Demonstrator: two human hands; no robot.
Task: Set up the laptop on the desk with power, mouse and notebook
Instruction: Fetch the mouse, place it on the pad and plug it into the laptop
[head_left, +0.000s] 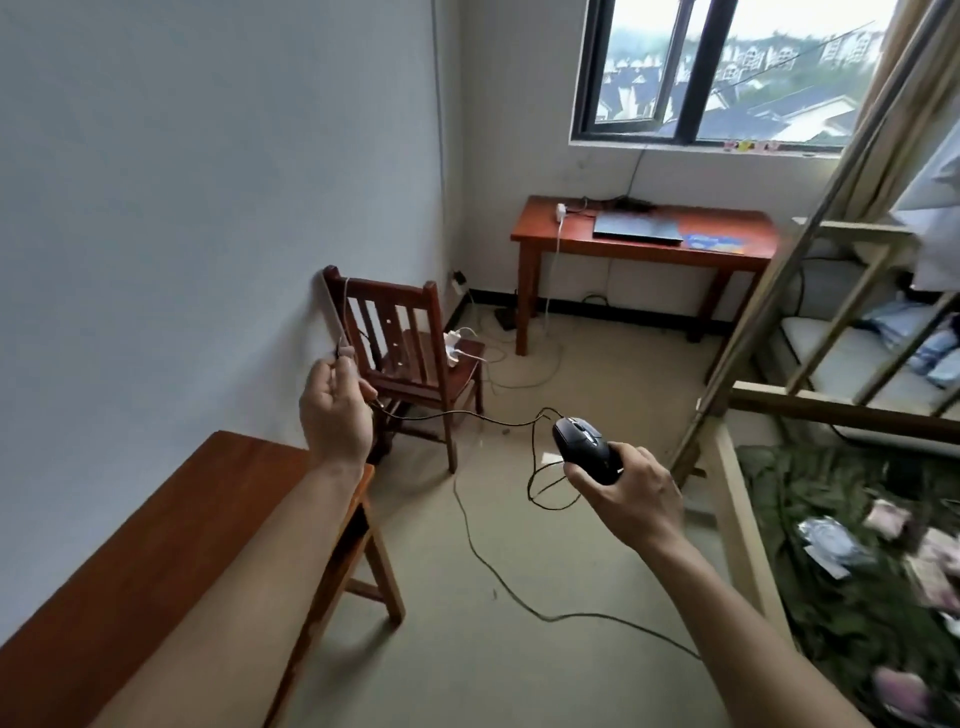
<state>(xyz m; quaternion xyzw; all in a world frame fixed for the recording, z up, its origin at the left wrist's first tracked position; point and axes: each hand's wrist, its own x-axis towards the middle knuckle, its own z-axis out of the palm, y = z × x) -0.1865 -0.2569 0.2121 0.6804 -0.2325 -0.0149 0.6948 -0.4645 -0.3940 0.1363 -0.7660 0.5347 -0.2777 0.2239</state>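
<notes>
Gripping a black wired mouse (584, 448) in mid-air, the right hand (631, 496) curls round its rear; the left hand (335, 410) pinches the mouse cable (452, 413). A closed laptop (638, 229) lies mid-desk (535, 228), near the back edge.

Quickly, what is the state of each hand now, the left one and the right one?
Left hand: closed, pinching the mouse cable near its end.
Right hand: closed around the black mouse.
</notes>
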